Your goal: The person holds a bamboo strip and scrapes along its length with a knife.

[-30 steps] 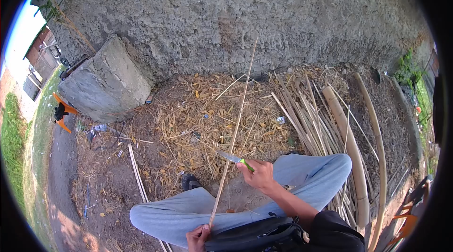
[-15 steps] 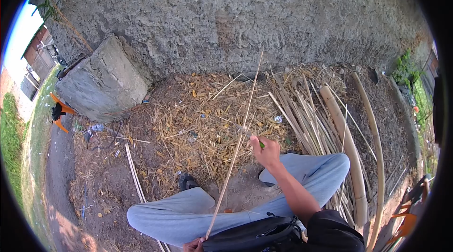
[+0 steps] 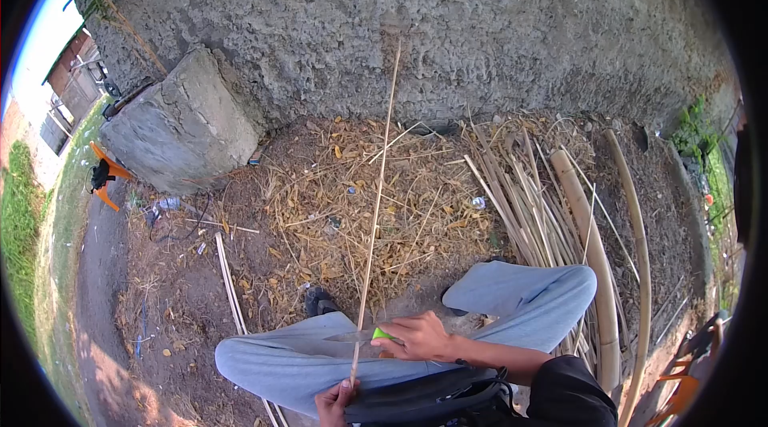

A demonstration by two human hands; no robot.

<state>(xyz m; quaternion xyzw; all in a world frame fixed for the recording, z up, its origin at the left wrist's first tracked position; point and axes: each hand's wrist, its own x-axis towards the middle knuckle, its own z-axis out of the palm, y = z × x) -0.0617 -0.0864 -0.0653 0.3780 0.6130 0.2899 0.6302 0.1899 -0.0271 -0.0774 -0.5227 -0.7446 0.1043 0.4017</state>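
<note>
A long, thin bamboo strip (image 3: 379,195) slants up from my lap toward the wall. My left hand (image 3: 334,403) pinches its lower end near the black bag (image 3: 424,399) on my lap. My right hand (image 3: 420,336) is closed round the bright green handle of a knife (image 3: 352,336). The blade points left and crosses the strip a short way above my left hand; whether its edge bites into the strip I cannot tell.
Several split bamboo strips (image 3: 524,207) lie in a pile at the right, beside a thick bamboo pole (image 3: 588,243). Shavings and dry leaves (image 3: 336,219) cover the ground ahead. A concrete block (image 3: 188,123) stands at the left against the rough wall (image 3: 480,35).
My right hand has come down and left with the knife, from mid-strip to near my left hand. The strip's far end has swung left and stands more upright.
</note>
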